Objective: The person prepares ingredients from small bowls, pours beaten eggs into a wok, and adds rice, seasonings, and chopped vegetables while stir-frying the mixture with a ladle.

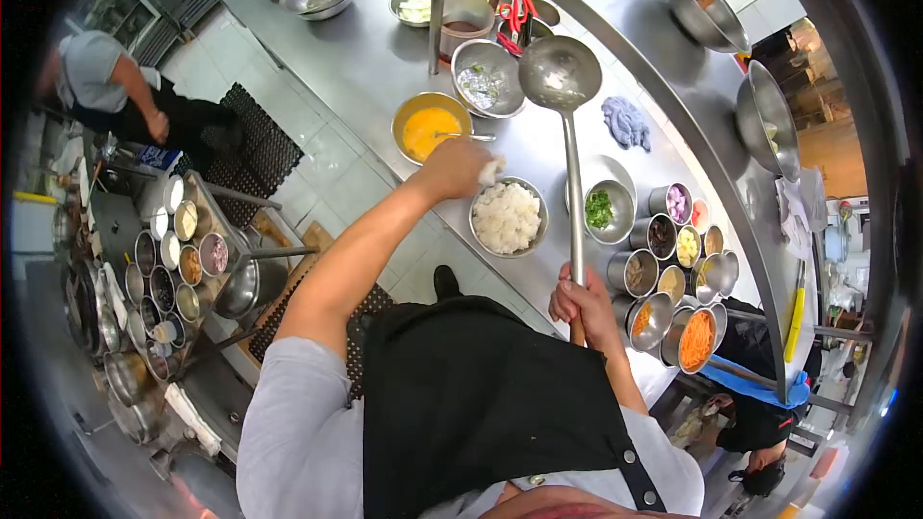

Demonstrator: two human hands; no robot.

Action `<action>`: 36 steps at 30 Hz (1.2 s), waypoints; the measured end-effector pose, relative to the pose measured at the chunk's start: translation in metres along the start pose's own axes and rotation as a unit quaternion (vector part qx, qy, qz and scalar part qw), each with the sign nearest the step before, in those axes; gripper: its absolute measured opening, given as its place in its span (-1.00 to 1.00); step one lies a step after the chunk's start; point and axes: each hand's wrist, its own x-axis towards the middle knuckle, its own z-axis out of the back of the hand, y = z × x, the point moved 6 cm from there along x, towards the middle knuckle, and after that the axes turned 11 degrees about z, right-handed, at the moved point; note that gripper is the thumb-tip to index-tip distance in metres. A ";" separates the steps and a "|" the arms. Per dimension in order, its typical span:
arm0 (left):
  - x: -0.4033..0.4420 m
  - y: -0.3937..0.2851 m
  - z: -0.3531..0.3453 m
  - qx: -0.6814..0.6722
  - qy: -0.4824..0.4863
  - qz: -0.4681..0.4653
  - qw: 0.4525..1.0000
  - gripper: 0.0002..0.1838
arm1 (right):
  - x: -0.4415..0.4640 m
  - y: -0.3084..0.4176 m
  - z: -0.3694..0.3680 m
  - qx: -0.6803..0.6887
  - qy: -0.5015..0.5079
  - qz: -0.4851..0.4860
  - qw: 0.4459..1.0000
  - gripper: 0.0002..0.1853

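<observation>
Steel ladle (572,187) in R hand (588,309), white rice (507,218) nr L hand (456,169).

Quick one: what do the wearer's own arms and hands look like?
Bare left hand and right hand, no gloves; no watch, cables or markings that I can make out. Left sleeve and right sleeve are short, plain pale grey; both forearms uncovered. Black apron over the torso, with round metal snaps.
</observation>
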 end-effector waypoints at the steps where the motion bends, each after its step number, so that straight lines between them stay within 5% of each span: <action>1: 0.005 -0.006 0.007 0.002 0.004 0.000 1.000 -0.72 | -0.004 0.001 0.006 0.002 -0.028 -0.001 1.000 -0.82; 4: 0.019 0.006 -0.002 -0.011 0.074 0.067 0.995 -0.60 | -0.006 -0.001 0.019 0.034 -0.050 -0.001 0.998 -0.84; 6: 0.028 0.037 -0.009 0.009 -0.066 0.059 0.996 -0.57 | -0.004 -0.001 0.023 0.043 -0.067 0.007 0.997 -0.81; 9: 0.032 0.074 -0.009 -0.051 -0.048 0.159 0.985 -0.46 | 0.007 -0.003 0.023 0.050 -0.076 0.013 0.996 -0.86; 12: 0.034 0.096 -0.007 -0.072 0.017 0.185 0.980 -0.24 | 0.013 -0.011 0.016 0.056 -0.101 0.012 0.993 -0.85; 18: 0.017 0.110 0.015 -0.116 -0.011 0.201 0.973 -0.08 | 0.043 -0.010 -0.023 0.058 -0.099 0.018 0.993 -0.83; 24: 0.016 0.138 0.014 -0.094 -0.003 0.118 0.989 -0.13 | 0.073 -0.008 -0.062 0.050 -0.110 0.034 0.992 -0.81; 28: 0.026 0.157 0.036 -0.132 0.016 0.148 0.980 -0.22 | 0.083 -0.004 -0.078 0.048 -0.113 0.053 0.991 -0.83; 30: 0.030 0.180 0.060 -0.185 -0.086 0.212 0.956 -0.48 | 0.084 -0.004 -0.081 0.039 -0.119 0.055 0.991 -0.84; 34: 0.010 0.243 0.112 -0.233 -0.218 0.335 0.886 -0.39 | 0.078 -0.011 -0.078 0.032 -0.119 0.042 0.991 -0.83; 36: -0.004 0.266 0.118 -0.211 -0.204 0.403 0.867 -0.37 | 0.073 -0.018 -0.074 0.035 -0.114 0.033 0.992 -0.82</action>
